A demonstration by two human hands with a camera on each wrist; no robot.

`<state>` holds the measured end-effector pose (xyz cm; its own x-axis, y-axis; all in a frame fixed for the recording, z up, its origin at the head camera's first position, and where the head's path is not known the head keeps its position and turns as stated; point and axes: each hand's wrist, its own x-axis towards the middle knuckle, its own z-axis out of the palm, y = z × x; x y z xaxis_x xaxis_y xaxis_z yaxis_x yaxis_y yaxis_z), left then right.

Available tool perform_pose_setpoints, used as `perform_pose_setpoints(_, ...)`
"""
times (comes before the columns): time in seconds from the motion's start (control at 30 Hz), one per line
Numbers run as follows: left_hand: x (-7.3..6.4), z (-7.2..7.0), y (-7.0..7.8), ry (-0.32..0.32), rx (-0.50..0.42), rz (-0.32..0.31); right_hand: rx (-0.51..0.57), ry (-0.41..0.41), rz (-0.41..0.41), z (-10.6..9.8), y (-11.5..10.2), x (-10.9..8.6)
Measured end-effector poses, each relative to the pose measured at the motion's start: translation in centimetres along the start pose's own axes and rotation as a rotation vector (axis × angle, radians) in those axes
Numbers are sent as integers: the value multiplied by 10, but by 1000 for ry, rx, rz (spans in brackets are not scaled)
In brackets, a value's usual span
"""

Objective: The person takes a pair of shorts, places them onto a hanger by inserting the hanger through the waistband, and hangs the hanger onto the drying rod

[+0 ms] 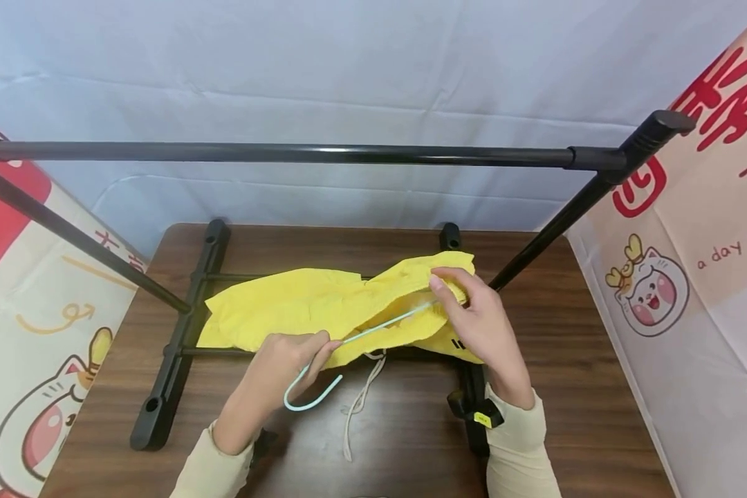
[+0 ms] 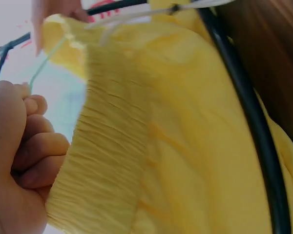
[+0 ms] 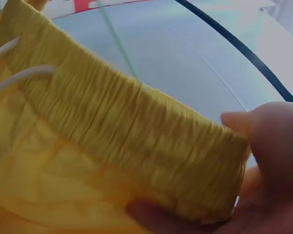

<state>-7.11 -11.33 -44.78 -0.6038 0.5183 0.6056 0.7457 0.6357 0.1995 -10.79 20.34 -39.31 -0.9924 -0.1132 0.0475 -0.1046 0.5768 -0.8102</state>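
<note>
Yellow shorts (image 1: 280, 308) with a gathered elastic waistband (image 2: 107, 131) lie across the rack's lower bars, the waist opening facing the person. My left hand (image 1: 295, 356) grips a thin light-blue hanger (image 1: 389, 323), its hook (image 1: 311, 406) sticking out below the fingers. The far end of the hanger goes into the waist opening and is hidden by the cloth. At the right end of the waistband, my right hand (image 1: 482, 321) holds the edge between thumb and fingers. A pale drawstring (image 1: 362, 398) dangles from the front of the shorts.
A black rack stands on the brown wooden table (image 1: 573, 387). Its top bar (image 1: 286, 152) crosses above the hands, and a slanting post (image 1: 554, 225) rises at the right. The rack's feet (image 1: 162, 408) lie on both sides. A pale cloth backdrop (image 1: 348, 69) hangs behind.
</note>
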Motion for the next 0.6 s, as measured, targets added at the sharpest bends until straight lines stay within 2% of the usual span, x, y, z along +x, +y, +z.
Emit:
perform_pose_setpoints(0.1, 9, -4, 4, 39, -37, 14, -30, -52, -24, 8, -3, 1)
perform_pose_setpoints(0.17, 15, -9, 4, 57, -104, -10, 8, -96, -41, 9, -2, 2)
perform_pose_setpoints(0.23, 19, -17, 2, 64, -193, -65, 54, -96, -43, 5, 0, 2)
perform_pose_setpoints(0.3, 23, -28, -2, 59, -257, -135, 105, -55, -38, -3, 5, 1)
perform_pose_setpoints(0.4, 25, -47, -9, 42, -313, -234, 83, 114, -62, -16, 13, -4)
perform_pose_setpoints(0.5, 27, -63, -14, 25, -301, -286, 4, 250, -193, -20, 19, -9)
perform_pose_setpoints(0.6, 30, -72, -17, 10, -288, -296, -84, 258, -399, -16, 21, -8)
